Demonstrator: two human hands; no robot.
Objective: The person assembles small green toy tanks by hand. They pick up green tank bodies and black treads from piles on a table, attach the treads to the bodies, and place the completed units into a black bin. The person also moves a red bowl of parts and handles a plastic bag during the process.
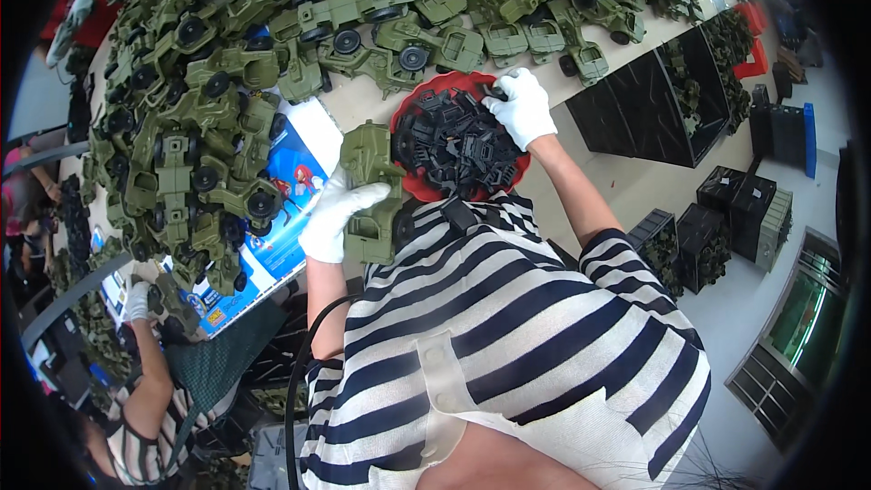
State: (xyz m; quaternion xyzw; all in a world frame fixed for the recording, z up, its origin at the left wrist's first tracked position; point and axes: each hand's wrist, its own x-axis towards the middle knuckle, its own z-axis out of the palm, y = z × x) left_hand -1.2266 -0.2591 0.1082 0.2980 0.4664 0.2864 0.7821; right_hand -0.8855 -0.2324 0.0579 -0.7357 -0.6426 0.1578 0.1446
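Left fingers (pixel 374 192): in the head view, your white-gloved left hand (pixel 332 222) is closed around an olive-green toy jeep (pixel 366 168), its thumb laid across the body.
Right fingers (pixel 501 106): bent over the bowl's upper-right rim, against a dark piece; you cannot tell whether your gloved right hand (pixel 526 112) grips it.
Held jeep: in front of your striped shirt (pixel 517 299), just beside the left rim of the bowl.
Red bowl (pixel 520 183): scalloped, near the table's close edge, filled with small black plastic parts (pixel 458 141).
Table (pixel 349 102): pale, carrying a large heap of green toy vehicles (pixel 209 63) with black wheels, spread across the far side and your left.
Blue printed sheet (pixel 286 259): partly under the heap, to the left of your left hand.
Black crate (pixel 612 104): right of the bowl, on its side, with its opening facing right.
Co-worker: a gloved hand (pixel 136 301) at lower left, near more green vehicles.
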